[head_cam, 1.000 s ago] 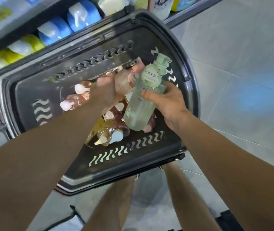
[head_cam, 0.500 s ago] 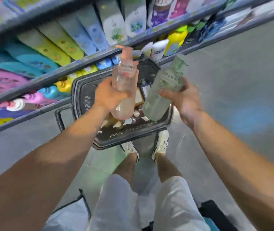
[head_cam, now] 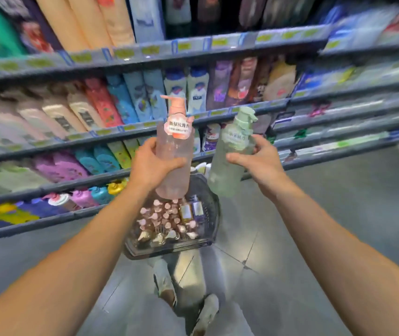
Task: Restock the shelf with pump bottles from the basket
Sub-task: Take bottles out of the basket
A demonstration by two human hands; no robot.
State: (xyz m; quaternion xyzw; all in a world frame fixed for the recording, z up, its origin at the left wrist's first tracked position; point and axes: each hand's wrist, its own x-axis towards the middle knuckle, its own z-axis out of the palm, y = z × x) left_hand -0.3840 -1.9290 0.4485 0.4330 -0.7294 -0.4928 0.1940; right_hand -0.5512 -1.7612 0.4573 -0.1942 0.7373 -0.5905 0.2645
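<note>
Two bottles up, pink bottle [head_cam: 174,151] gripped in left hand [head_cam: 153,166], green bottle [head_cam: 231,157] in right hand [head_cam: 258,163]; many more in basket [head_cam: 214,214]; bare floor [head_cam: 339,202] on right.

Both bare arms reach forward, raised at about the same height. The left hand [head_cam: 153,166] has its fingers curled round a pink bottle [head_cam: 174,151]. The right hand [head_cam: 258,163] grips a green bottle [head_cam: 230,156], thumb across its front.
</note>
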